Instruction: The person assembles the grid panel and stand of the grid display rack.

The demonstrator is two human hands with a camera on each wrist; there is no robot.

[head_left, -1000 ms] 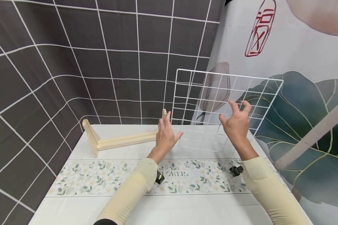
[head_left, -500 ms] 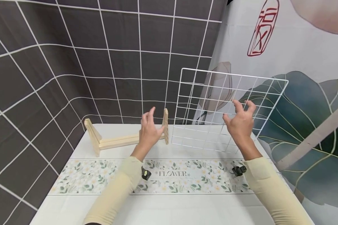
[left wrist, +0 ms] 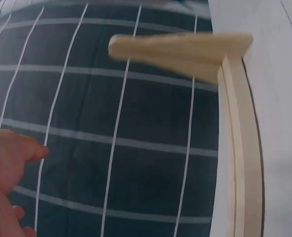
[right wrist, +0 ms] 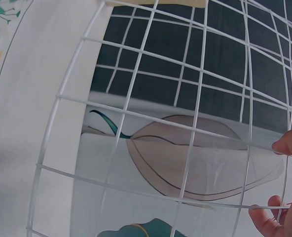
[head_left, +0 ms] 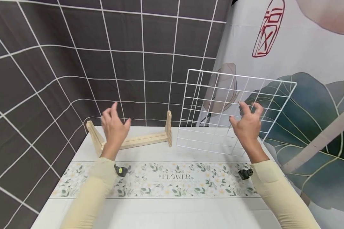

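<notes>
My right hand [head_left: 247, 125] grips the wires of a white wire grid panel [head_left: 218, 77], fingers bent at its right half. The panel stands tilted at the back right of the table. In the right wrist view, the thumb and fingertips [right wrist: 264, 222] lie right at the wires of the grid panel [right wrist: 200, 71]. My left hand [head_left: 114, 130] is raised with fingers spread and nothing in them, overlapping the left part of a wooden stand [head_left: 149, 139]. In the left wrist view, the stand [left wrist: 247, 128] shows one tapered upright [left wrist: 180, 47] and its crossbar.
The white table [head_left: 160, 210] carries a floral printed strip [head_left: 176, 187] marked "FLOWER". A dark cloth with white grid lines [head_left: 120, 35] hangs behind and to the left. A leaf-patterned cloth [head_left: 309, 105] hangs at the right.
My left hand has let go of the grid panel's left side and moved left, in front of the wooden stand. The panel and my right hand have shifted slightly right together.
</notes>
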